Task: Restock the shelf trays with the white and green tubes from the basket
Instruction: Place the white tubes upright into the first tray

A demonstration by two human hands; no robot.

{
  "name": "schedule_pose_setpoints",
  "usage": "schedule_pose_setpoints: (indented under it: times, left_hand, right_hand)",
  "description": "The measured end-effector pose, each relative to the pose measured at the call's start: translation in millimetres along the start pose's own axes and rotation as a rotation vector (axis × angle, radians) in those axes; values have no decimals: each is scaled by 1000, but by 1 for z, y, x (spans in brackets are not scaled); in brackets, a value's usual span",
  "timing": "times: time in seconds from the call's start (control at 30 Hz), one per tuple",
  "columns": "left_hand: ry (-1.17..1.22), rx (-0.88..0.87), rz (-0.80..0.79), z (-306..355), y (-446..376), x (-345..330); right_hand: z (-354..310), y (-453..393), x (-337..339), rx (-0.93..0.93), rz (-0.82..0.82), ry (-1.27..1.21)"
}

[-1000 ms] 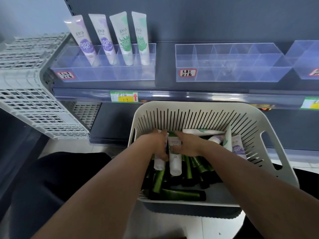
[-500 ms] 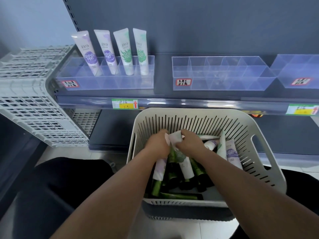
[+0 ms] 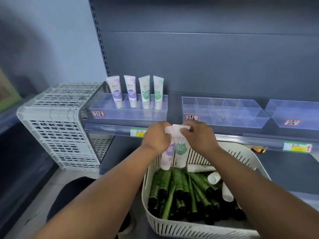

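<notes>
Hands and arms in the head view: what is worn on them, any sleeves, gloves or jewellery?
Both forearms are bare as far as the frame shows, with no sleeves in view. The left hand and right hand wear no gloves, and no watch, bracelet or ring is visible. Dark clothing shows lower down, over the person's lap.

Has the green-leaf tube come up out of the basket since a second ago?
Yes. The green-leaf tube rose from among the tubes in the basket to above its rim, nearing the shelf edge.

White slotted plastic basket [image 3: 255, 163]; dark green tubes with black caps [image 3: 174, 190]; held white tube with green leaf print [image 3: 180, 149]; held white tube with purple print [image 3: 168, 156]; clear tray with red-edged label [image 3: 127, 114]
</notes>
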State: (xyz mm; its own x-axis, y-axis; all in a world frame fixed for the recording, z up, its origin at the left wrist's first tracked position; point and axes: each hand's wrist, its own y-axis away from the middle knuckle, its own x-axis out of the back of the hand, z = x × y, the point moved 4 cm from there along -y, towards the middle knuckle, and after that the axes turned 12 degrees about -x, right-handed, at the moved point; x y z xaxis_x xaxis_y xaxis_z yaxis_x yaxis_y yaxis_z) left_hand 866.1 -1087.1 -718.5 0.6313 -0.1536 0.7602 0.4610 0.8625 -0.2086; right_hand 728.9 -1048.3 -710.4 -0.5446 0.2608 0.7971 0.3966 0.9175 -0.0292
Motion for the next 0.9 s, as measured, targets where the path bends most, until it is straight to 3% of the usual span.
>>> schedule_pose_setpoints:
  times: [0.2, 0.43, 0.63, 0.9]
  left_hand:
    - [22, -44, 230, -3, -32, 74]
    - [7, -35, 382, -9, -82, 141]
    - [37, -14, 391, -27, -117, 150]
    - [36, 52, 302, -67, -138, 118]
  right_hand:
    - [-71, -29, 28, 111, 101, -38]
    - [-128, -82, 40, 164, 169, -142]
    - [-141, -121, 25, 155, 205, -82]
    - [-119, -149, -10, 75, 125, -15]
